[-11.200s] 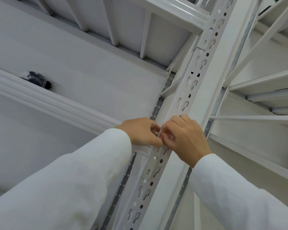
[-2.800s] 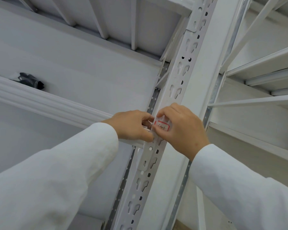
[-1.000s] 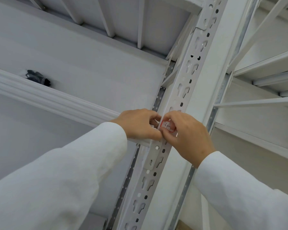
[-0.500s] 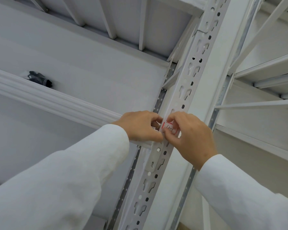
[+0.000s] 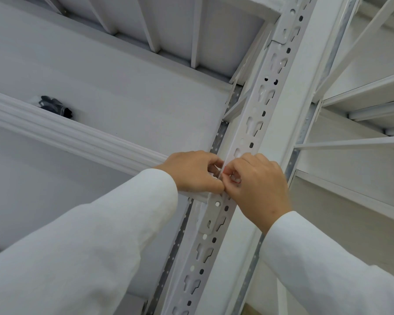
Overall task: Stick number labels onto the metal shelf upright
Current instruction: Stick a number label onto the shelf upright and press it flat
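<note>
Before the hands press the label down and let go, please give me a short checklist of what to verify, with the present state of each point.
1. Label is at the upright: ok. The red-edged label sits against the perforated upright.
2. Both hands are on the work: ok. The left hand and right hand meet at the label with curled fingers.
3. Label is straight: cannot tell, the fingers cover most of it.
4. Label is fully stuck, no lifted corner: cannot tell, only a red edge shows.
5. Number is readable: cannot tell, it is hidden.
6. Slots nearby are left uncovered: cannot tell under the hands; the slots above and below are open.
</note>
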